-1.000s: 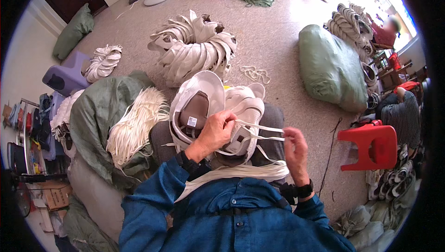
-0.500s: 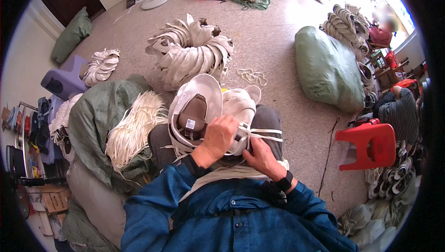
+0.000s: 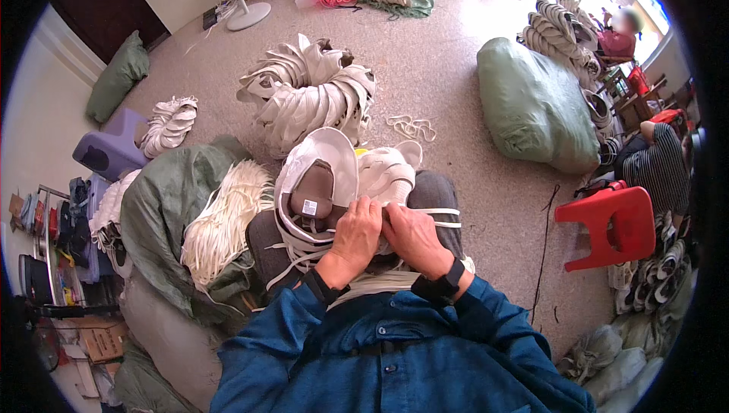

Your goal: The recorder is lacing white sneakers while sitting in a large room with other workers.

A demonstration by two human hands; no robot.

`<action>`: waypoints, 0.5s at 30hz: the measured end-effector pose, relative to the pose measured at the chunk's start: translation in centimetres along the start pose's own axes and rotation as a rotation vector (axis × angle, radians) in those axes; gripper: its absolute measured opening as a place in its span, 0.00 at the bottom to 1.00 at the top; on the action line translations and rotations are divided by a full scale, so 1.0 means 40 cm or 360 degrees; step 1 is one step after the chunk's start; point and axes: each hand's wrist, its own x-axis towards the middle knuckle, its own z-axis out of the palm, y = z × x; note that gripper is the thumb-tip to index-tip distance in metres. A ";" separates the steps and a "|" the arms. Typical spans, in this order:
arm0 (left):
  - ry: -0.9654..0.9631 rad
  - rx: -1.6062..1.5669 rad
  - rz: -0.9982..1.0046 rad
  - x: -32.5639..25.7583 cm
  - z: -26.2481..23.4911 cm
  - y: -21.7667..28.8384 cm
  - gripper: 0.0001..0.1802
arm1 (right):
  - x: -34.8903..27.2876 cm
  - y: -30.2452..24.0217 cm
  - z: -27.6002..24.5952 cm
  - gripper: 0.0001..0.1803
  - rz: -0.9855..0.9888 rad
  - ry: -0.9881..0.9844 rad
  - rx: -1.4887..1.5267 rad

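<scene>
A green sack (image 3: pixel 171 208) lies open just left of the white shoe (image 3: pixel 334 185), spilling a bundle of white laces (image 3: pixel 224 215). Beyond the shoe sits a ring-shaped heap of pale shoe uppers (image 3: pixel 307 98); a red plastic stool (image 3: pixel 611 223) stands well right of it. The shoe rests on the person's lap. The left hand (image 3: pixel 355 232) and right hand (image 3: pixel 414 237) meet at its near side, fingers curled, pinching a white lace (image 3: pixel 440 217).

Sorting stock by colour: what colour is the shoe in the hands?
White, with a brown insole; the shoe shows in the head view.
</scene>
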 end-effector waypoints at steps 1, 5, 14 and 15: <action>-0.0002 -0.0101 -0.0019 0.005 0.000 -0.003 0.15 | 0.012 -0.003 -0.001 0.10 0.0015 -0.0038 -0.0050; 0.0009 -0.0479 -0.0149 0.011 -0.006 -0.019 0.15 | 0.029 0.016 0.027 0.08 -0.0061 -0.0022 -0.0277; 0.0189 -0.0632 -0.0174 -0.003 -0.011 -0.028 0.13 | -0.299 0.284 -0.203 0.09 0.0822 -0.0298 0.0244; 0.0156 -0.0635 -0.0167 0.002 -0.014 -0.024 0.16 | -0.413 0.427 -0.213 0.10 0.0950 -0.0210 -0.0035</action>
